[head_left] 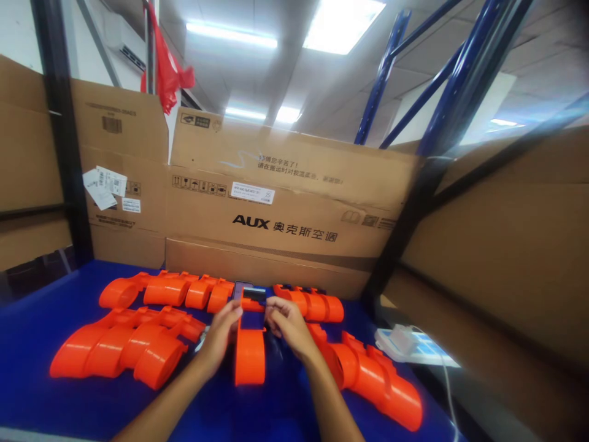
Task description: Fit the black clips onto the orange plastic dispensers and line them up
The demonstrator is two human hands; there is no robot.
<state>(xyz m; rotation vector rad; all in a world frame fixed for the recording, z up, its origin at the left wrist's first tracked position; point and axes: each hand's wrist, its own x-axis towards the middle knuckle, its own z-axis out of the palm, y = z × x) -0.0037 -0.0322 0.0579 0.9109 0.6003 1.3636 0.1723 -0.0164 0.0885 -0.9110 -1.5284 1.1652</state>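
Orange part (250, 353) | left hand (221, 331), right hand (288, 325) both pinching its top | blue table (37, 331)

Cardboard boxes (276, 202) walled in the blue table (41, 325); blue rack beams (442, 80) rose toward bright ceiling lights (340, 21).

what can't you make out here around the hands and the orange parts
- Head view: the small dark piece on the orange part is too small and partly covered by the left hand and right hand.
- Fingertips: hidden behind that part, so the grip is unclear.
- White labels on the cardboard box: print too small.
- White device: blurred.
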